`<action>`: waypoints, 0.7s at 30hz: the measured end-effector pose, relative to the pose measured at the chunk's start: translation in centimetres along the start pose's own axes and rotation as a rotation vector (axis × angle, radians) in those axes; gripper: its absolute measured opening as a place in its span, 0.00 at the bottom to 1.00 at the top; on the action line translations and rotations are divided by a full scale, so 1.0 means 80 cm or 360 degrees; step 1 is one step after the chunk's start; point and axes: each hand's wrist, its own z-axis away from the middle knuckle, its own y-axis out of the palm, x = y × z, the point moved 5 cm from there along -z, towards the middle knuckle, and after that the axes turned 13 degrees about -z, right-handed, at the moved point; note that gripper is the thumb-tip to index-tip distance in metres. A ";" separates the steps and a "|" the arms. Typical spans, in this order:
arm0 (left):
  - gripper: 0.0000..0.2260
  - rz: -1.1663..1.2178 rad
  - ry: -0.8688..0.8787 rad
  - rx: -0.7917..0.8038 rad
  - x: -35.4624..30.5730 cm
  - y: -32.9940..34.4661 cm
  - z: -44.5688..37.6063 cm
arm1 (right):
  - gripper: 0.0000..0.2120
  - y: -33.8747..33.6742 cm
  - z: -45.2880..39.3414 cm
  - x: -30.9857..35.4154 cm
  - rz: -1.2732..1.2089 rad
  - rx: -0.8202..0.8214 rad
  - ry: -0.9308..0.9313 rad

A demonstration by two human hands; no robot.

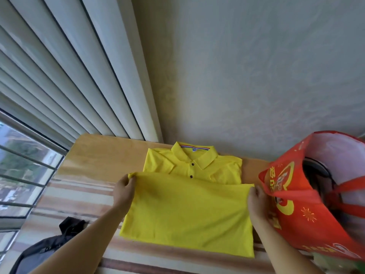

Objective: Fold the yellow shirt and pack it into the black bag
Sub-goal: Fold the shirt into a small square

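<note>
My left hand (124,186) and right hand (256,198) pinching the bright yellow cotton polo shirt (187,204) hem corners, folded toward far collar, crumpled black fabric bag (47,248) near left, on wooden table (102,155)

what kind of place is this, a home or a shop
Most likely a room in a home. The yellow shirt lies on a wooden table beside a barred window with a roller shutter, next to a red shopping bag.
</note>
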 end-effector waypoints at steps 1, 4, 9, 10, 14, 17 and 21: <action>0.10 0.0067 0.0029 -0.0001 -0.009 0.000 -0.002 | 0.12 0.004 -0.007 -0.003 -0.0027 -0.0029 -0.0027; 0.10 0.0222 0.0062 -0.0031 -0.028 0.002 -0.021 | 0.23 0.017 -0.030 -0.008 -0.0040 -0.0117 -0.0020; 0.09 0.0289 0.0081 -0.0008 -0.062 0.018 -0.067 | 0.18 0.034 -0.073 0.006 0.0017 -0.0159 -0.0110; 0.10 0.0285 0.0085 0.0000 -0.069 0.023 -0.076 | 0.14 0.040 -0.081 0.014 0.0016 -0.0114 -0.0176; 0.11 0.0202 0.0108 -0.0043 -0.098 0.039 -0.107 | 0.12 0.057 -0.120 0.021 -0.0074 -0.0147 -0.0260; 0.12 0.0121 0.0079 -0.0021 -0.113 0.052 -0.124 | 0.14 0.068 -0.140 0.013 -0.0026 -0.0188 -0.0108; 0.13 -0.0016 0.0121 -0.0059 -0.111 0.069 -0.135 | 0.10 0.075 -0.134 0.009 0.0355 -0.0159 0.0011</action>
